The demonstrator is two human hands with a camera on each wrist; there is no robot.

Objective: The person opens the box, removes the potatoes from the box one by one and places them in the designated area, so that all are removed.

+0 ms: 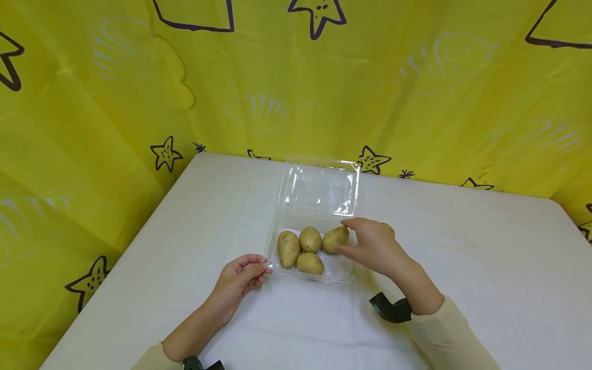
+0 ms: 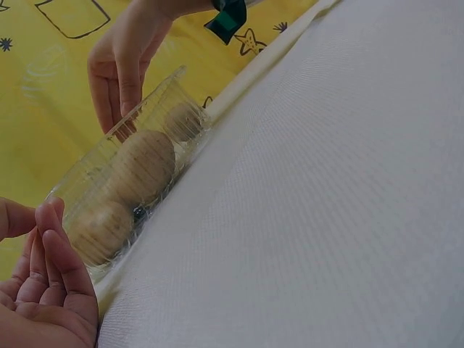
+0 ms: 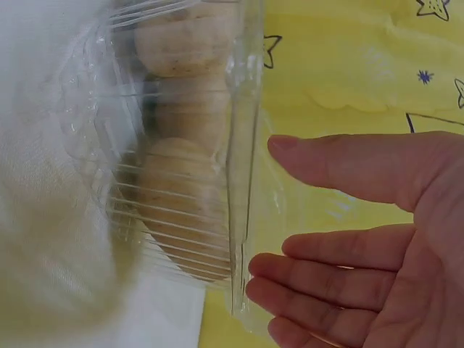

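A clear plastic clamshell box [image 1: 339, 275] lies on the table with its lid [image 1: 319, 187] folded back. Several potatoes sit in its base, among them a long potato [image 1: 288, 250] at the left and another potato [image 1: 335, 239] at the right. My left hand [image 1: 240, 280] pinches the box's near left corner between thumb and fingers. Over the box's right edge hovers my right hand [image 1: 374, 244], beside the right-hand potato. In the right wrist view, its thumb and fingers are extended, with nothing between them. One more potato [image 1: 387, 229] lies outside the box, partly hidden behind the right hand.
A white cloth covers the table [image 1: 485, 267]. Behind it and at the left hangs a yellow curtain [image 1: 277, 67] printed with stars and fish. The lid's far edge lies close to the curtain. Each wrist carries a black camera strap [image 1: 392, 308].
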